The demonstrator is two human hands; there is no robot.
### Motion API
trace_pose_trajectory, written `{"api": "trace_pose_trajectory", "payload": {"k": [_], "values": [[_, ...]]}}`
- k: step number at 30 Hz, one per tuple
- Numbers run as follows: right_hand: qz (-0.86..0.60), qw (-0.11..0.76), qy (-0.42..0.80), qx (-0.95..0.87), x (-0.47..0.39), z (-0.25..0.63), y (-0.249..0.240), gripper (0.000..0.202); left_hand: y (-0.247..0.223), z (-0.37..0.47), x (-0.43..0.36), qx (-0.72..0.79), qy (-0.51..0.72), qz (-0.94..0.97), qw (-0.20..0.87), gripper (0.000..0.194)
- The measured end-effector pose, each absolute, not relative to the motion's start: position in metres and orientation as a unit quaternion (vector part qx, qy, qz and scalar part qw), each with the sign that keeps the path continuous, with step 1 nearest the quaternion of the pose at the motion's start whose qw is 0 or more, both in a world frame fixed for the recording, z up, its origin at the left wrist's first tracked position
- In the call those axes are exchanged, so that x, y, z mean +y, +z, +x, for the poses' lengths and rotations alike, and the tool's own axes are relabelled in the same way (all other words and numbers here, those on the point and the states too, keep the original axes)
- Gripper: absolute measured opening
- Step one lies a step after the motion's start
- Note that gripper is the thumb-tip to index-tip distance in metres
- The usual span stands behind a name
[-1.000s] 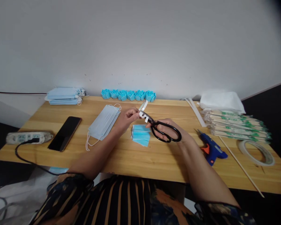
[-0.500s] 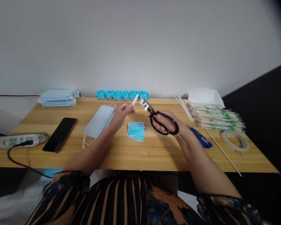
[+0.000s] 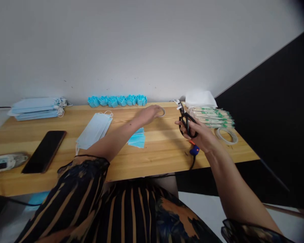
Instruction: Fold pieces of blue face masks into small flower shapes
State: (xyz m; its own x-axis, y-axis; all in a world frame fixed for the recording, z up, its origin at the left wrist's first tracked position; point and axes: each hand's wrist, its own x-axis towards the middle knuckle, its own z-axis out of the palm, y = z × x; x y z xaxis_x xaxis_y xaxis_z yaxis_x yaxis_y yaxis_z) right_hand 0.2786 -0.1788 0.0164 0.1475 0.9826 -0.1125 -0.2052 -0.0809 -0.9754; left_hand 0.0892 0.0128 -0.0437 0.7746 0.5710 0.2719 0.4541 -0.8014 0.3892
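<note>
My left hand (image 3: 152,114) is over the middle of the table, its fingers on a small pale ring of tape (image 3: 162,112). To the right, my right hand (image 3: 199,133) holds black-handled scissors (image 3: 188,124) by the loops, blades pointing up and away. Small white pieces (image 3: 178,105) cling to the blades. Cut light-blue pieces (image 3: 137,138) lie below my left forearm. Blue mask-fabric flowers (image 3: 112,101) stand in a row by the wall. A couple of face masks (image 3: 95,131) lie left of my left hand.
A mask stack (image 3: 36,108) and a phone (image 3: 45,151) lie at left, beside a power strip (image 3: 7,162). At right are a white packet (image 3: 201,99), wrapped sticks (image 3: 212,117), a larger tape roll (image 3: 226,135) and a blue tool (image 3: 194,150) with a cord.
The view has turned right. My left hand has moved right, and the white strip it held no longer shows there; it now has the small ring. The scissors have moved right.
</note>
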Motion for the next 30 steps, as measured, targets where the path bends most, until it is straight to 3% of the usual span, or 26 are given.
{"api": "trace_pose_trajectory", "payload": {"k": [5,12,16,19,22,27,30], "values": [[-0.573,0.456,0.546,-0.407,-0.187,0.282,-0.001,0.045,-0.034,0.060,0.031,0.332,0.248,0.895,0.167,0.050],[-0.623,0.312,0.512,-0.502,-0.142,0.268,-0.023,0.035,-0.017,-0.027,0.017,0.369,0.296,0.851,0.228,0.035],[-0.743,0.220,0.339,-0.534,-0.119,0.274,-0.028,0.024,-0.024,-0.054,-0.007,0.386,0.271,0.836,0.281,0.029],[-0.787,0.115,0.109,-0.596,-0.119,0.279,-0.026,0.025,-0.032,-0.064,-0.022,0.379,0.255,0.838,0.299,0.026],[-0.731,0.136,-0.008,-0.669,-0.127,0.264,-0.024,0.037,-0.037,-0.069,-0.032,0.370,0.243,0.846,0.298,0.026],[-0.528,0.188,0.114,-0.820,-0.131,0.209,-0.023,0.043,-0.041,-0.070,-0.045,0.343,0.225,0.863,0.296,0.031],[-0.479,0.192,0.145,-0.844,-0.125,0.188,-0.027,0.041,-0.044,-0.067,-0.051,0.321,0.210,0.880,0.281,0.040]]}}
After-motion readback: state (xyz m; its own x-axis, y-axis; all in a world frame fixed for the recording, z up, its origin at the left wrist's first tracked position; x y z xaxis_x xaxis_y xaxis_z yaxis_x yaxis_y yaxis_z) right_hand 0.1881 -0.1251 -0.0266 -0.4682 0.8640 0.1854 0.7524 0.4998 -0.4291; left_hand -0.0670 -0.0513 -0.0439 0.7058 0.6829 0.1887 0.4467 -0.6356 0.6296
